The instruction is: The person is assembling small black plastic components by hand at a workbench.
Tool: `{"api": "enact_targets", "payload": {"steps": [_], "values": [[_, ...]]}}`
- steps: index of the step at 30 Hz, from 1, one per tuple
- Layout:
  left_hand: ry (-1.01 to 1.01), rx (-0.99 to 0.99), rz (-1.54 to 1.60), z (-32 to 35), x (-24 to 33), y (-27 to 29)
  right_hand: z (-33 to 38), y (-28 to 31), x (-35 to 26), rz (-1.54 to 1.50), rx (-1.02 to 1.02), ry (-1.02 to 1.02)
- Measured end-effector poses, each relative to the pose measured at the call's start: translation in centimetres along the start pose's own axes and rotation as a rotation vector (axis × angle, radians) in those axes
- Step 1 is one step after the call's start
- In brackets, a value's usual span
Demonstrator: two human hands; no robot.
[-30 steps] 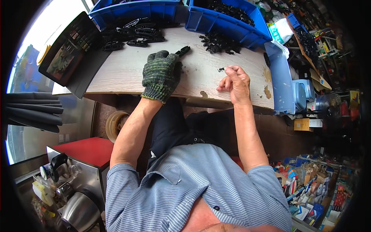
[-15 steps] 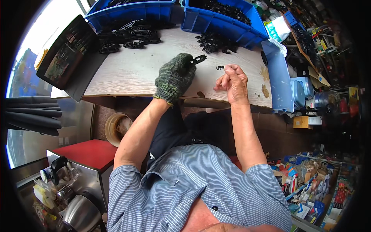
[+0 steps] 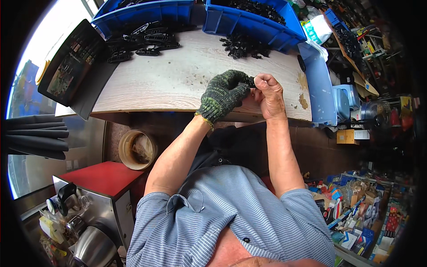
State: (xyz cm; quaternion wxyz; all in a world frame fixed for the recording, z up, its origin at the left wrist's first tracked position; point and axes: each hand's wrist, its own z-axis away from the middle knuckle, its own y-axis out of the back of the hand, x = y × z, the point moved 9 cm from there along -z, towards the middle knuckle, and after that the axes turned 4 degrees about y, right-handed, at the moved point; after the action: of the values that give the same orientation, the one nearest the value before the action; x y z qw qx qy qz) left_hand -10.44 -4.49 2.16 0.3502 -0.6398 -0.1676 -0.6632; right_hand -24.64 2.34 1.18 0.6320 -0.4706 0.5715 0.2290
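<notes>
In a dark green knitted glove, my left hand [image 3: 223,95] is closed on a black plastic part [image 3: 251,82], most of which its fingers hide. My bare right hand [image 3: 271,97] meets it at the fingertips, thumb and forefinger pinched together on a small black plastic piece that is now almost wholly covered. Both hands are over the right half of the pale wood-grain table [image 3: 155,84]. Beyond them lies a heap of small black clips [image 3: 242,47]. Longer black plastic parts [image 3: 151,41] are spread at the far left.
Two blue bins [image 3: 147,18] of black parts line the table's far side. A tablet [image 3: 71,62] in a dark case leans at the left. A light blue tray [image 3: 318,86] hangs along the right edge. A bucket [image 3: 138,149] and a red-topped cabinet [image 3: 104,175] stand below left.
My left hand has moved right with the black plastic part and now touches my right hand, where before they were apart. The right hand has hardly moved.
</notes>
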Motion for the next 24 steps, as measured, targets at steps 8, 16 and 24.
{"api": "enact_targets", "payload": {"steps": [8, 16, 24], "values": [[-0.014, 0.034, -0.102, -0.7, 0.0, 0.2, -0.3, -0.3, 0.5, 0.041, -0.081, -0.052], [0.002, 0.119, 0.001, -1.0, -0.1, 0.6, -0.3, -0.3, 0.7, 0.059, -0.068, -0.103], [-0.011, 0.212, 0.069, -0.1, 0.1, 1.6, -0.2, -1.6, 0.2, 0.277, -0.078, -0.186]]}}
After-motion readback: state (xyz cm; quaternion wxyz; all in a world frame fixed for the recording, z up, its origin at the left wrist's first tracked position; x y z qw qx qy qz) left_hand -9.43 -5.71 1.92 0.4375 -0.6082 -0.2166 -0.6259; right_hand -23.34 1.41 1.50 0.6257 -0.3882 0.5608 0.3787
